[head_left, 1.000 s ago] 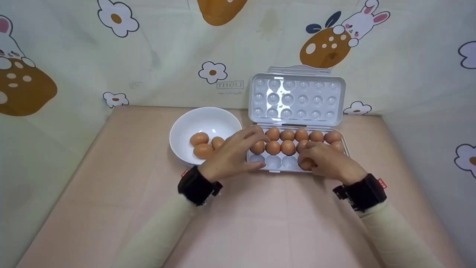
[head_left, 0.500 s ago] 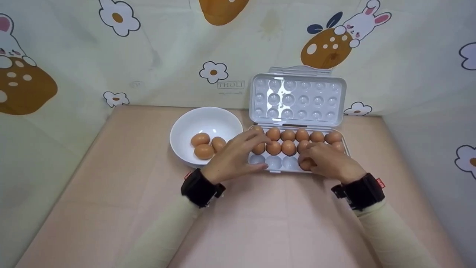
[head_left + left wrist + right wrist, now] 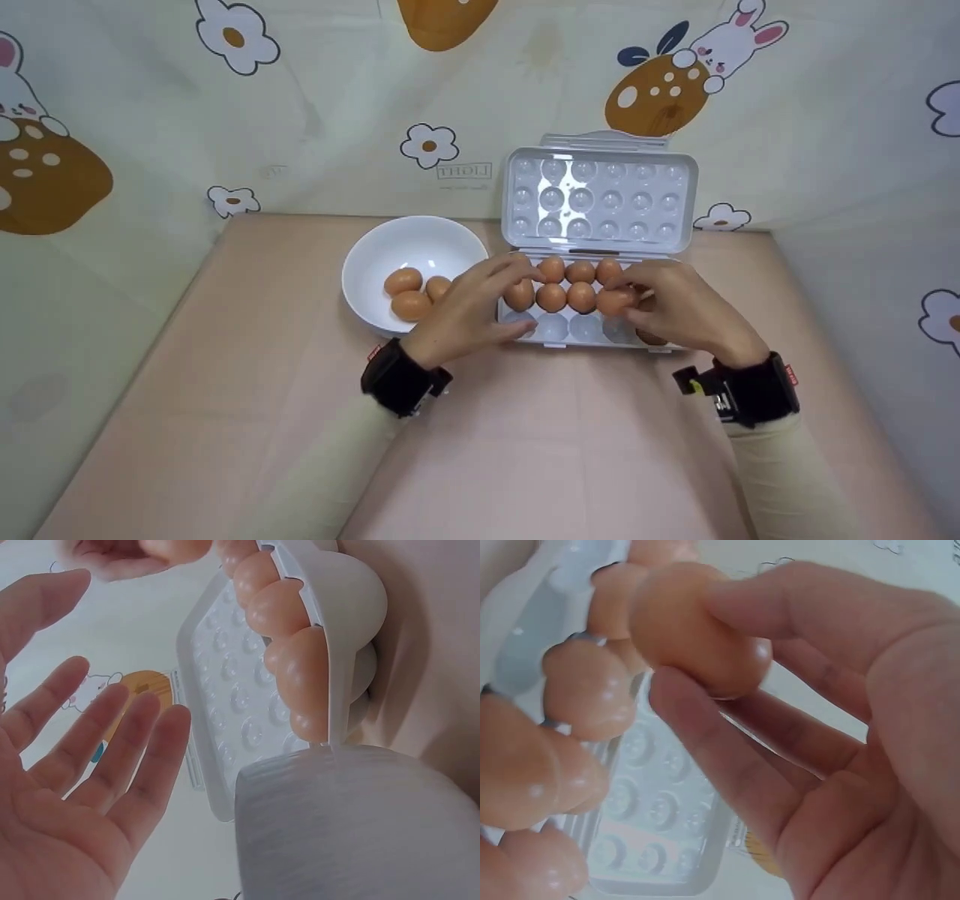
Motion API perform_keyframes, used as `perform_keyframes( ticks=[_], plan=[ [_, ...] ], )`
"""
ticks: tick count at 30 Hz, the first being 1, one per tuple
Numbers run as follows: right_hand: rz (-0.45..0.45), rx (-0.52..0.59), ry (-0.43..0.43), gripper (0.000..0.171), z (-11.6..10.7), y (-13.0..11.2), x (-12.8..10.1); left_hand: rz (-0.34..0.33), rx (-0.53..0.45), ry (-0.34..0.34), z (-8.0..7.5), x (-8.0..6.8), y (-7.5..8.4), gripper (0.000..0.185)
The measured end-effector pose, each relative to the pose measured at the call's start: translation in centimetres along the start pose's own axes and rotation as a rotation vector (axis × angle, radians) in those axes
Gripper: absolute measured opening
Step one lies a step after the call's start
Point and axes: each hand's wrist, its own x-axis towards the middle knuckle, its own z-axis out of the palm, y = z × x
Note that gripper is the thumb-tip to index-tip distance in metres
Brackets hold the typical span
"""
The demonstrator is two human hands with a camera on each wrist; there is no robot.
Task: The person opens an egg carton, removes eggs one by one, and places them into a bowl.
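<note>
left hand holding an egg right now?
No. In the left wrist view the left hand is spread flat with straight fingers and nothing in it; the right hand pinches the egg.

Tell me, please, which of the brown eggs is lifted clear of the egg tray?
The brown egg pinched in the right hand, above the grey plastic tray; the others sit in cups or the white bowl.

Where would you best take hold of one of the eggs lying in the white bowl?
Pinch an egg across its narrow middle, coming from above: the bowl is open upward, its wall blocks sideways reach, and the eggs lie on their sides.
</note>
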Motion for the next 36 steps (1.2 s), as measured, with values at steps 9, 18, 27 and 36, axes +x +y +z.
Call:
perform_keyframes(
  ticks=[9,18,27,36],
  plan=[
    [0.129,0.343,0.147,0.035,0.7,-2.2,0.8,0.044,0.016,0.120,-0.1,0.1,-0.1,0.053],
    [0.160,0.465,0.179,0.041,2.5,-3.8,1.4,0.077,-0.015,0.178,0.0,0.3,0.0,0.054],
    [0.119,0.599,0.161,0.041,3.4,-4.4,1.6,0.107,-0.028,0.202,0.2,0.3,0.2,0.052],
    [0.045,0.647,0.187,0.036,4.4,-4.8,1.9,0.115,-0.046,0.206,0.4,0.3,0.4,0.048]
  ],
)
